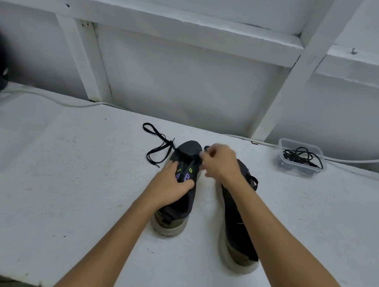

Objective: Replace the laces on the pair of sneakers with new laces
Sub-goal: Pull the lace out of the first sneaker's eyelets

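The left shoe (180,184) is held down on the table (63,177) by the left hand (170,183), toe pointing away. Its black lace (158,144) is pinched near the toe by the right hand (219,163), the closer one

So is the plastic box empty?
No, the box at the right of the table holds a tangle of black laces.
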